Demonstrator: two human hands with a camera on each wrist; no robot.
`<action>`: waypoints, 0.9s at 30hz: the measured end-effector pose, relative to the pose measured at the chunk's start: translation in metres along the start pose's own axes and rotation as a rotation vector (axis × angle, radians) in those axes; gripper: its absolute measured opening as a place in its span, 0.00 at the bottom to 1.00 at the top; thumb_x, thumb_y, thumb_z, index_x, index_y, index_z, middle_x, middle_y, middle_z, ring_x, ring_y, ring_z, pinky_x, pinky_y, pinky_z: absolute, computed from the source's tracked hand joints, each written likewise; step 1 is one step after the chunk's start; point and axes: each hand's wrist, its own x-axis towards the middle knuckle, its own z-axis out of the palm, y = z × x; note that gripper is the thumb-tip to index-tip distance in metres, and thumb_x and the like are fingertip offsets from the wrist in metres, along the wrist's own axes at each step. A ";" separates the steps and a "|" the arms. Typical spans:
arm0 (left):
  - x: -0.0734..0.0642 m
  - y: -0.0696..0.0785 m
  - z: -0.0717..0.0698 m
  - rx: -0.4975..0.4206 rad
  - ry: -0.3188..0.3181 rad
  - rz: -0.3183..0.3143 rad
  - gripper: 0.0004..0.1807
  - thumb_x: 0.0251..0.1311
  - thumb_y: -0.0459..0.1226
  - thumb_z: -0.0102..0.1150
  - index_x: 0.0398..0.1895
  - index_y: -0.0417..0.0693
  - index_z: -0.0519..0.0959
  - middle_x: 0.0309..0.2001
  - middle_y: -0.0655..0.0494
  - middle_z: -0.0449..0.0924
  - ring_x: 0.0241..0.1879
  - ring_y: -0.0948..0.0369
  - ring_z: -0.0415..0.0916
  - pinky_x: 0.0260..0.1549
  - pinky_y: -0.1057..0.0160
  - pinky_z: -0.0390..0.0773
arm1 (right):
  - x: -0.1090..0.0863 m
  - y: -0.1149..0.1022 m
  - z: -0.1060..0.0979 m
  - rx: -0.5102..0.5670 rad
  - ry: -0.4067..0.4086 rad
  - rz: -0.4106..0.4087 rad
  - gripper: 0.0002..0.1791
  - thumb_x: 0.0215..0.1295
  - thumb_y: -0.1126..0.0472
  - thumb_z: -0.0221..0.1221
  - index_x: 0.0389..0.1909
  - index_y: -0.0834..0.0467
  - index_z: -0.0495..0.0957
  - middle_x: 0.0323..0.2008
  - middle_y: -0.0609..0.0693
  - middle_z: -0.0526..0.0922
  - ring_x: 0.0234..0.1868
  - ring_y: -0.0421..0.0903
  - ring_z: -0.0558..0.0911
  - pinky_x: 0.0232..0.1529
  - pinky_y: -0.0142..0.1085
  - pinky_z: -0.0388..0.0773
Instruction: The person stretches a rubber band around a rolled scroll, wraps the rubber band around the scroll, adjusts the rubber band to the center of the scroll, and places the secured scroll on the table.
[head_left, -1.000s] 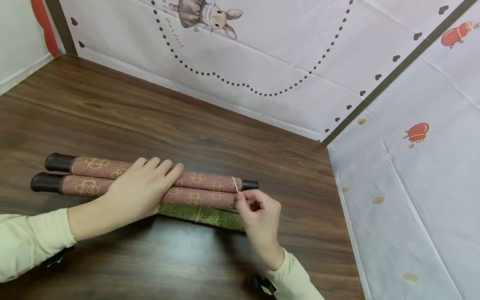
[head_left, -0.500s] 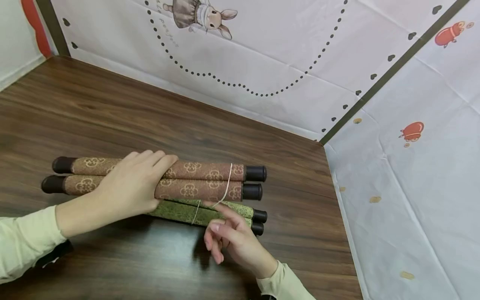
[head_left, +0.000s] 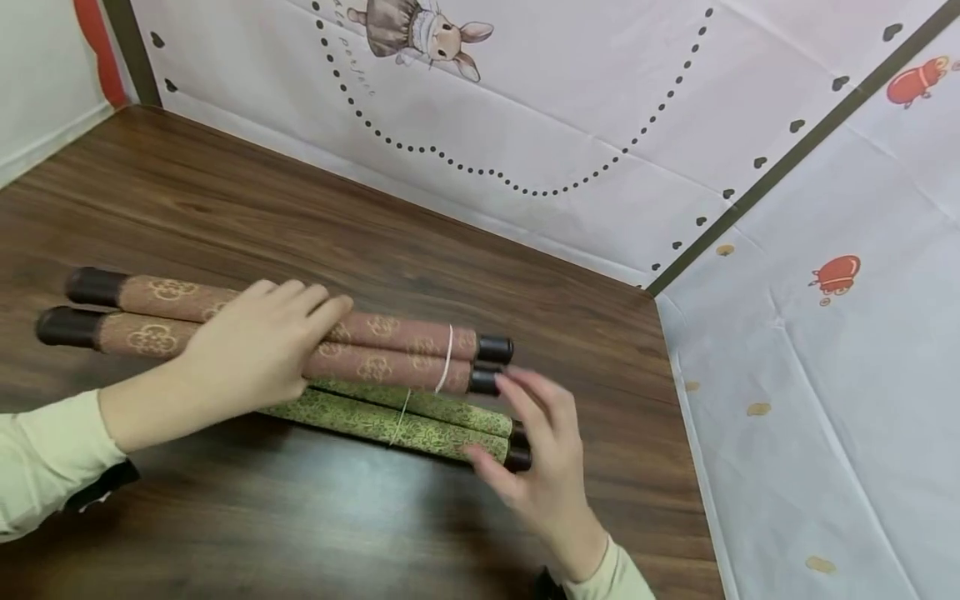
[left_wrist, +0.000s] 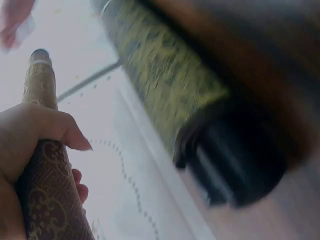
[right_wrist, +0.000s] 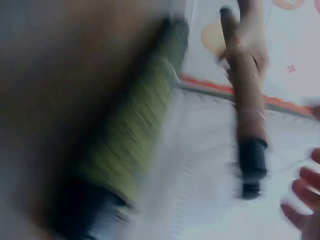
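My left hand (head_left: 247, 350) grips a reddish-brown patterned scroll (head_left: 382, 327), rolled from both ends into two parallel rolls with black end knobs. The left wrist view shows the thumb and fingers wrapped round this scroll (left_wrist: 52, 200). A thin white elastic band (head_left: 448, 354) circles both rolls near their right end. Below and partly behind it lies a green patterned scroll (head_left: 450, 437), also a double roll, with its own thin band. My right hand (head_left: 551, 475) has its fingers spread beside the right-hand knobs; whether a fingertip touches one I cannot tell.
Dark wood-grain tabletop (head_left: 360, 517) lies under everything. A white printed cloth wall (head_left: 525, 108) rises at the back, and another cloth wall (head_left: 787, 400) bounds the right side. Both wrist views are partly blurred.
My right hand has let go of the band it was pinching and pulling, and has moved to the right end. The brown scroll has shifted left, its left end higher, still in my left hand.
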 end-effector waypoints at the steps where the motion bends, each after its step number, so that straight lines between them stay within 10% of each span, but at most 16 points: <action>1: 0.000 0.003 0.004 0.001 0.007 0.039 0.43 0.23 0.32 0.71 0.57 0.39 0.74 0.42 0.46 0.81 0.40 0.48 0.78 0.37 0.51 0.77 | 0.009 0.002 -0.001 -0.184 -0.029 -0.054 0.42 0.53 0.44 0.70 0.64 0.66 0.71 0.56 0.58 0.78 0.56 0.52 0.78 0.59 0.48 0.76; 6: -0.004 0.016 0.016 -0.015 0.005 0.165 0.43 0.25 0.36 0.74 0.57 0.42 0.74 0.41 0.49 0.79 0.39 0.51 0.77 0.39 0.53 0.77 | 0.025 0.011 0.001 -0.477 -0.343 -0.026 0.50 0.39 0.34 0.73 0.64 0.54 0.70 0.51 0.48 0.82 0.53 0.46 0.81 0.67 0.49 0.71; 14: -0.022 -0.021 0.012 0.016 -0.020 0.149 0.45 0.22 0.37 0.75 0.58 0.43 0.74 0.43 0.49 0.79 0.42 0.50 0.78 0.42 0.49 0.77 | 0.015 0.033 -0.015 -0.472 -0.345 -0.048 0.48 0.33 0.40 0.77 0.59 0.56 0.75 0.45 0.48 0.85 0.48 0.46 0.82 0.69 0.46 0.68; 19: -0.015 -0.008 0.008 0.048 0.004 0.194 0.42 0.24 0.38 0.75 0.55 0.43 0.75 0.41 0.48 0.79 0.40 0.49 0.78 0.41 0.50 0.77 | 0.024 0.019 0.000 -0.482 -0.444 -0.108 0.54 0.42 0.33 0.73 0.68 0.57 0.68 0.51 0.50 0.82 0.52 0.47 0.82 0.61 0.41 0.77; 27: -0.013 -0.009 0.008 0.028 -0.017 0.144 0.42 0.24 0.38 0.76 0.55 0.44 0.76 0.40 0.50 0.79 0.40 0.50 0.78 0.38 0.50 0.76 | 0.018 0.029 -0.012 -0.544 -0.501 0.037 0.57 0.35 0.35 0.76 0.67 0.58 0.68 0.54 0.51 0.81 0.55 0.49 0.81 0.60 0.42 0.77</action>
